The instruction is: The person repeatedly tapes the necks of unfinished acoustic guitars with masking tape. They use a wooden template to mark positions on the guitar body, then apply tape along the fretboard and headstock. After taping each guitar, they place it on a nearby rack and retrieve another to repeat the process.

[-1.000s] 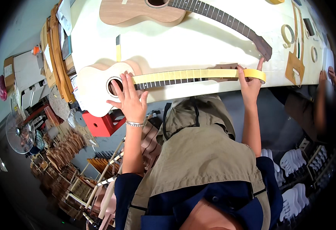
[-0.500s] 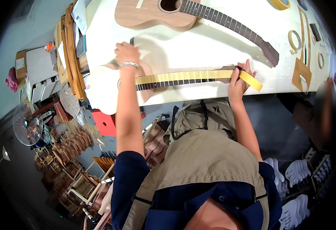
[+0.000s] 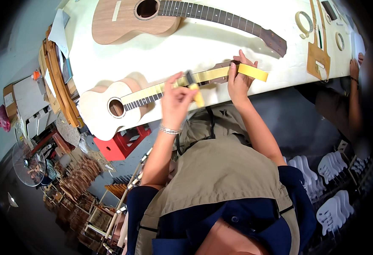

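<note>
A small, pale unfinished guitar lies along the bench's near edge, its neck pointing right. Yellow tape runs along the fretboard, covering its far side, and its loose end sticks out past the headstock. With thumb and fingers about the headstock and tape, my right hand grips the neck's end. My left hand is closed on a small yellow-and-black tool above the middle of the fretboard. Motion blurs this tool, so its exact kind is unclear.
A larger brown guitar lies farther back on the pale bench. Tape rolls and a wooden template are at the right. Below the bench stands a red stool. Another person's arm shows at far right.
My left hand has come from beyond the small guitar's body to above its fretboard, bringing the yellow-and-black tool. My right hand stays at the headstock. The whole view has shifted.
</note>
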Available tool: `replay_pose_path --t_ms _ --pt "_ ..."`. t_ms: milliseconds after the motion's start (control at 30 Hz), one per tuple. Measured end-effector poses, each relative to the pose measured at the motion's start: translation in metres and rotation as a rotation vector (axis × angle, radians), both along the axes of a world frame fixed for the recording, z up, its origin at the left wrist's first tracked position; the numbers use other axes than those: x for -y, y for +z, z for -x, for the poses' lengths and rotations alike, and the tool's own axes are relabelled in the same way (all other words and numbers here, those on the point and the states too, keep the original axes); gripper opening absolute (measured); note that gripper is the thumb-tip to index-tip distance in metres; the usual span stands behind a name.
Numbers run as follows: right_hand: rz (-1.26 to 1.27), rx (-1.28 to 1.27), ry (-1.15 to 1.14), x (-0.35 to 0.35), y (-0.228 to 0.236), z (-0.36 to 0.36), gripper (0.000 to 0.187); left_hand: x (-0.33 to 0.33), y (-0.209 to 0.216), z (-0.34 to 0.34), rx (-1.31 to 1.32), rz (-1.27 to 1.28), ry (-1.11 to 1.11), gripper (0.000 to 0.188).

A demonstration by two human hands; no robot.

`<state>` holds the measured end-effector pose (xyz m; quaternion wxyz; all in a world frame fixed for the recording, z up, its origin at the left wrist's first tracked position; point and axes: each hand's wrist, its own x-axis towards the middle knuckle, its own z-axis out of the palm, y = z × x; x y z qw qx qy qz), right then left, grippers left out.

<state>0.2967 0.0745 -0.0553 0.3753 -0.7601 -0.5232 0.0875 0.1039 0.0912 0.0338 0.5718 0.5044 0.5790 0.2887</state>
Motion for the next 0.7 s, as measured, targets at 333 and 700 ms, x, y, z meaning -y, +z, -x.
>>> replay_pose_path --t_ms 333,700 --pt "-0.01 0.003 0.013 -0.001 0.004 -0.002 0.042 0.004 -0.013 -0.035 -0.065 -0.024 -0.024 0.046" --pt "-0.377 -0.827 0.478 0.039 0.107 0.016 0.039 0.014 -0.042 -0.025 -0.305 -0.61 -0.069 0.044"
